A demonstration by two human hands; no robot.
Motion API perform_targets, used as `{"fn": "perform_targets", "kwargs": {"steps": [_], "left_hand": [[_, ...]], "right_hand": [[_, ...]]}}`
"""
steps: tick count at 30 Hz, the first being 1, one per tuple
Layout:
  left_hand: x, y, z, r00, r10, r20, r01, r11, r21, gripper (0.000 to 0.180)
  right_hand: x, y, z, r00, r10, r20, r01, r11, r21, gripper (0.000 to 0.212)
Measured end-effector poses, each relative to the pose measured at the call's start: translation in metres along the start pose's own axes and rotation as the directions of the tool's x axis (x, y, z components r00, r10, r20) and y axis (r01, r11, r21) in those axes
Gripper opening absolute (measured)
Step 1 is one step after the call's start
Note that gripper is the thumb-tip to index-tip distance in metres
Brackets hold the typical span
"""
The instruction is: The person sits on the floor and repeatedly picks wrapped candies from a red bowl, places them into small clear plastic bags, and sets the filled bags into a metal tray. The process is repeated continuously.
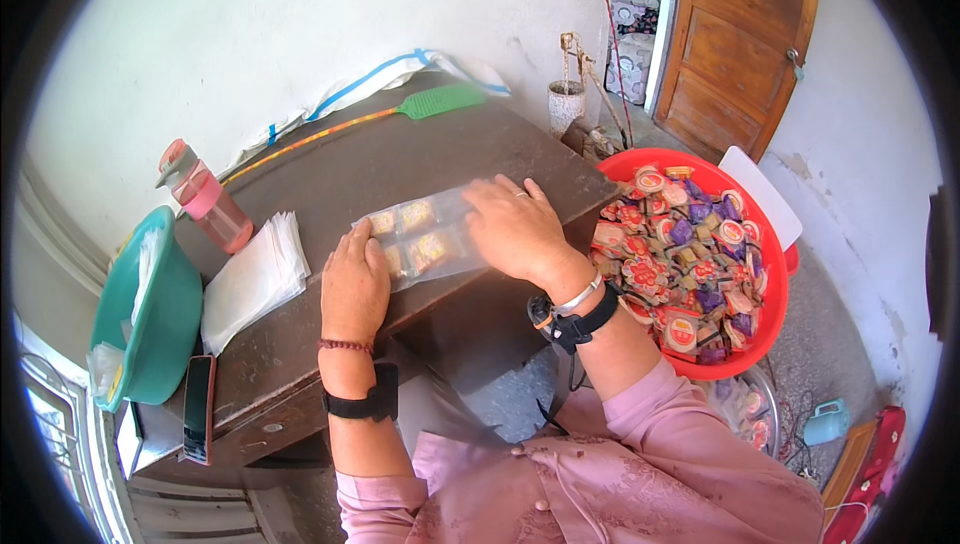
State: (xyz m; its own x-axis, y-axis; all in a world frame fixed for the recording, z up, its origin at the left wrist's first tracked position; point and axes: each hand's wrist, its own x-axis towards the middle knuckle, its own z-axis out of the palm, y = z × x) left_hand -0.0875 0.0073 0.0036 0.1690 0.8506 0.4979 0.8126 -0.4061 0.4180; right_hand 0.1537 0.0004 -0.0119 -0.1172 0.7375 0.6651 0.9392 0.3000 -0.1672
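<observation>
A clear plastic bag [452, 206] lies flat on the dark brown table, with several small yellowish speckled blocks [428, 250] inside. At its left edge my left hand [353, 289] grips the plastic, fingers close together and thumb beside them. My right hand [515, 231] rests over the bag's right end, palm down and fingers stretched out, slightly smeared. It covers that end of the bag. To the left of my left hand sits a stack of flat, whitish bags [258, 279].
A red basin [775, 299] of wrapped sweets stands right of the table [480, 144]. Along the left are a teal basin [150, 314], a pink bottle [212, 206] and a phone [199, 409]. A green fly swatter [440, 101] lies at the back. A wooden door [735, 39] is beyond.
</observation>
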Motion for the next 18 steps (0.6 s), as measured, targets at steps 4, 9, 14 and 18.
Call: {"fn": "perform_targets", "kwargs": {"steps": [4,9,14,18], "left_hand": [[0.0,0.0,-0.001,1.0,-0.015,0.004,0.015,1.0,-0.014,0.04],[-0.002,0.003,-0.003,0.999,-0.037,-0.024,0.035,0.997,-0.069,0.039],[-0.009,0.019,-0.011,0.997,0.073,0.007,-0.073,0.996,0.056,0.046],[-0.009,0.019,-0.011,0.996,0.058,0.065,-0.06,0.998,0.026,0.052]], "right_hand": [[-0.005,0.005,-0.002,1.0,-0.005,-0.022,0.005,1.0,-0.008,0.032],[-0.005,0.007,-0.019,0.987,0.062,0.145,-0.073,0.995,0.069,0.035],[-0.004,0.005,-0.025,0.973,0.087,0.216,-0.108,0.99,0.088,0.036],[-0.006,0.007,-0.019,0.98,0.081,0.182,-0.095,0.993,0.073,0.036]]}}
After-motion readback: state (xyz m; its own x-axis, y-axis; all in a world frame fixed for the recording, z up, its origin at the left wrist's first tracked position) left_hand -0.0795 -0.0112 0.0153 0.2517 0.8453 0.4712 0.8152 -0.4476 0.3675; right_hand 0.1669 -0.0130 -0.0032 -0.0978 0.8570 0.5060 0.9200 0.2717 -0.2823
